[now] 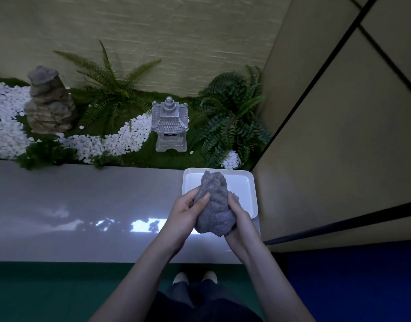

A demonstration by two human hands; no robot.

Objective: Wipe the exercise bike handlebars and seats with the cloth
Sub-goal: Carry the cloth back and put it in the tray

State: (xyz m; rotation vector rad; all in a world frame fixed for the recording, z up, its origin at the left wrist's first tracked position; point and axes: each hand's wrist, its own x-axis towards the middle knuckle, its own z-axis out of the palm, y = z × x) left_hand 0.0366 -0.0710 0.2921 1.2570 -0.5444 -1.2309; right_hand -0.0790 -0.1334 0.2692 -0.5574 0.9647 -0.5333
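A bunched grey fluffy cloth [215, 205] is held between both my hands over the near edge of a white tray [251, 198]. My left hand [188, 212] grips the cloth's left side with the thumb pressed on its front. My right hand [238, 223] cups its right and lower side. The tray sits at the right end of a glossy grey ledge [84, 212]. No exercise bike, handlebar or seat is in view.
Behind the ledge lies an indoor garden bed with a stone lantern [169, 124], a layered rock [49, 101], ferns [230, 117] and white pebbles [121, 138]. A beige panelled wall [339, 135] closes the right side. Green and blue floor and my feet [195, 277] are below.
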